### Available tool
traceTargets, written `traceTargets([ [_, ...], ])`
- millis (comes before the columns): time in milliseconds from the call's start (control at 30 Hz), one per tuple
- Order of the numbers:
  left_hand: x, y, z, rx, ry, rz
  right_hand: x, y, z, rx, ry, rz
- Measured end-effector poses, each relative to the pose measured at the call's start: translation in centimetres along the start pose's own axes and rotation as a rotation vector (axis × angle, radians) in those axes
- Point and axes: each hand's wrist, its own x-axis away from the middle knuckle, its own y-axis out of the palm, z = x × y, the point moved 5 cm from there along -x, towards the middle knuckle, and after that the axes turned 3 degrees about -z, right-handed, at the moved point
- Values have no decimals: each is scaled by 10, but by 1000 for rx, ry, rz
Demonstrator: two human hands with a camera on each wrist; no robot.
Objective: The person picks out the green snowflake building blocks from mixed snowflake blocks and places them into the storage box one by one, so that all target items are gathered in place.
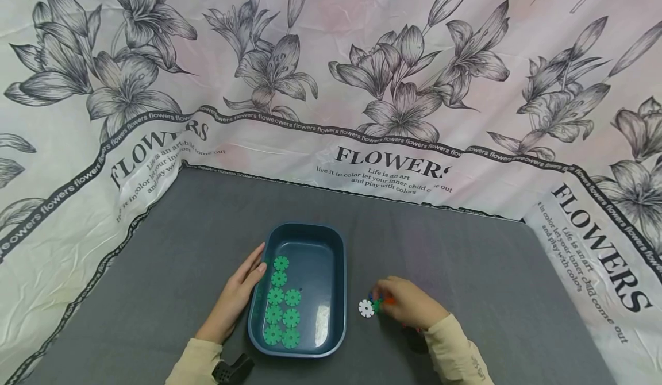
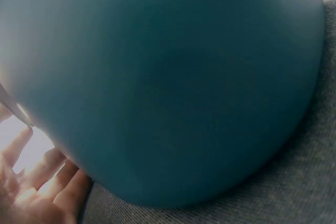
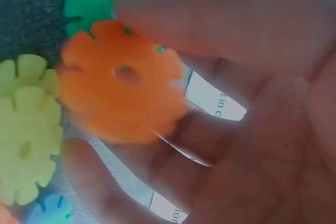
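Observation:
My left hand (image 1: 235, 296) grips the left side of a blue tray (image 1: 341, 293), thumb at the rim. The left wrist view shows its fingers (image 2: 68, 187) against the outer wall. Several green flower-shaped discs (image 1: 274, 296) lie along the tray's left half. To the right of the tray, my right hand (image 1: 408, 301) reaches down and pinches a green flower-shaped disc (image 3: 86, 6) by its edge. An orange disc (image 3: 123, 87) overlaps it, blurred, between thumb and fingers. A white disc (image 1: 366, 308) lies beside the fingertips.
Yellow discs (image 3: 26, 140) and a blue disc (image 3: 50, 211) lie near the right hand. Grey cloth (image 1: 439, 247) covers the table. A flower-printed curtain (image 1: 393, 166) closes off the back and sides.

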Motion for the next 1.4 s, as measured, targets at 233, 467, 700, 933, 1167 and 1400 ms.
traceTargets([
  [233, 0, 0, 0, 1, 1, 3, -3, -7, -1, -72, 22, -28],
  [467, 1, 0, 1, -15, -7, 12, -13, -18, -9, -70, -46, 27],
  [700, 1, -1, 1, -14, 1, 8, -33, -35, -28, -59, -128, 111],
  [933, 2, 1, 0, -8, -21, 1, -57, -45, -54, -49, -188, 99],
  [1167, 1, 1, 1, -8, -13, 6, -89, -33, -80, -102, -206, -42],
  [1400, 1, 1, 0, 0, -18, 2, -123, -7, -91, -85, -109, -197],
])
